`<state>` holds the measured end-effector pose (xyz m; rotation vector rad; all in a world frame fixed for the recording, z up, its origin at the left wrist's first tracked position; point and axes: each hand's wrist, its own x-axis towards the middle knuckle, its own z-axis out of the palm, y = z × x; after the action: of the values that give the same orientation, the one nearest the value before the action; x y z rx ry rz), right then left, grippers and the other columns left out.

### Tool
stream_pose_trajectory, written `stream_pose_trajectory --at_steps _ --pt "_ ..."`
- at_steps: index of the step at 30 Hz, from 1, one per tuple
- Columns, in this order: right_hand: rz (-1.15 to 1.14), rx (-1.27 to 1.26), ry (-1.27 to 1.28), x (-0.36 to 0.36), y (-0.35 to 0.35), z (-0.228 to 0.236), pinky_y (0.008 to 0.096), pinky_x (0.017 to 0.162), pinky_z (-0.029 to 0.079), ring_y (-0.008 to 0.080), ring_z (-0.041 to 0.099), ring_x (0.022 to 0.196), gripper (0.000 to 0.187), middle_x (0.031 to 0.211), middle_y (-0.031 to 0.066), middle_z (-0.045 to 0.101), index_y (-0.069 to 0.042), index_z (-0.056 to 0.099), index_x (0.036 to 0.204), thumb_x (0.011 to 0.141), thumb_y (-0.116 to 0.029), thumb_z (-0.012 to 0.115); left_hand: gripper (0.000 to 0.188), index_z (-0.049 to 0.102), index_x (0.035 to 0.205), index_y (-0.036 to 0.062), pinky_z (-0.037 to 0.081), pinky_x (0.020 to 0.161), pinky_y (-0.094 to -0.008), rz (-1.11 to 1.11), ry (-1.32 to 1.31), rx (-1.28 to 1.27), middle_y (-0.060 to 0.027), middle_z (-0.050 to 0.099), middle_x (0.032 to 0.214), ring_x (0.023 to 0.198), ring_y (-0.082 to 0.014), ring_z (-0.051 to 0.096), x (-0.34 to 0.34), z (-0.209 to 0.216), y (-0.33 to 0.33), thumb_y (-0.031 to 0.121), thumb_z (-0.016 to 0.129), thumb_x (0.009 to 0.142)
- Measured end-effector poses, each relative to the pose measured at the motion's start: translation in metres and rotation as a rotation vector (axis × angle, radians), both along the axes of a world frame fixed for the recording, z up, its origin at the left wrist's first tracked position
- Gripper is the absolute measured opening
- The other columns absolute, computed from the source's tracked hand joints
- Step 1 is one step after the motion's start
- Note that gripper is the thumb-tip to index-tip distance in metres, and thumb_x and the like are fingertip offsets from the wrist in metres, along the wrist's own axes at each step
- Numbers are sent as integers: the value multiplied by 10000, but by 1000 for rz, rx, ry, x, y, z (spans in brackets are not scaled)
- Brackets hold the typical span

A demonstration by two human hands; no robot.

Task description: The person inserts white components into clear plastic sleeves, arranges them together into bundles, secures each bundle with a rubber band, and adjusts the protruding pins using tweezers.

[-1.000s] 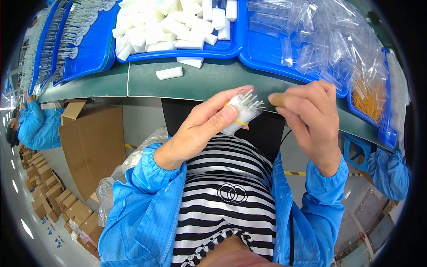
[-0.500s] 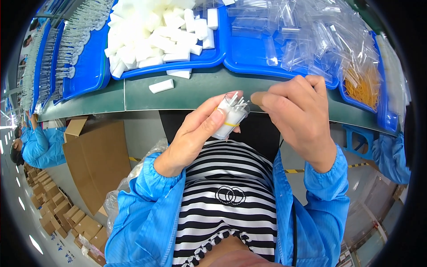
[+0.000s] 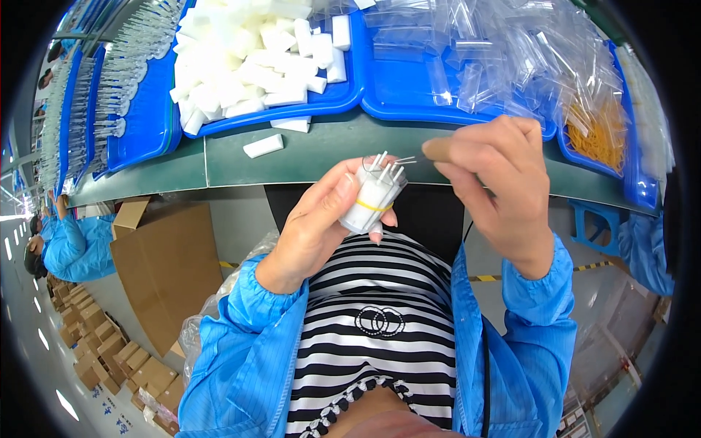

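Note:
My left hand (image 3: 314, 219) is wrapped round a small bundle. White foam (image 3: 376, 193) sits inside a clear plastic sleeve (image 3: 359, 220), with a yellow rubber band (image 3: 374, 206) around its middle. Several thin white sticks (image 3: 395, 173) stand out of its top, tilted up. Two fine rods (image 3: 403, 160) lean from the bundle's top toward the right. Just beyond their tips is my right hand (image 3: 500, 179), thumb and index finger drawn close together. Whatever lies between those fingertips, if anything, is too small to make out.
Blue trays hold white foam blocks (image 3: 255, 62), clear plastic sleeves (image 3: 504, 62), yellow rubber bands (image 3: 597, 139) and thin-stemmed pieces (image 3: 139, 62). One loose foam block (image 3: 263, 146) lies on the green table (image 3: 226, 162). A cardboard box (image 3: 168, 270) stands at the left, near another person (image 3: 77, 244).
The bundle has tipped and dropped slightly in my left hand. My right hand has shifted a little right, away from it, and the two fine rods now show plainly.

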<state>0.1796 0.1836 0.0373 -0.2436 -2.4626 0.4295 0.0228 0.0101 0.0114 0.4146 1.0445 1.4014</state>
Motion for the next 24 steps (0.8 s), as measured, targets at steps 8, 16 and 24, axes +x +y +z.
stream_pose_trajectory --at_steps 8,16,24 --pt "5 -57 -12 4 0 -1 333 724 324 157 549 712 226 838 -20 621 -119 682 912 723 -31 769 611 400 1425 -56 533 734 -338 51 -74 -16 -177 614 1143 929 -238 626 -1 3 4 427 335 1056" --pt "52 -91 4 2 -3 -1 333 730 326 154 552 716 264 835 -22 608 -119 704 951 712 -28 768 592 413 1423 -22 539 761 -332 20 -78 70 -169 603 1167 947 -202 629 -2 -4 -1 444 328 1069" --pt "40 -82 -3 1 -3 -3 340 726 330 168 550 710 222 844 -4 628 -98 680 915 727 -29 774 674 444 1382 -46 490 600 -281 -29 -363 66 -173 658 994 725 -168 621 -9 -7 -1 514 248 1062"
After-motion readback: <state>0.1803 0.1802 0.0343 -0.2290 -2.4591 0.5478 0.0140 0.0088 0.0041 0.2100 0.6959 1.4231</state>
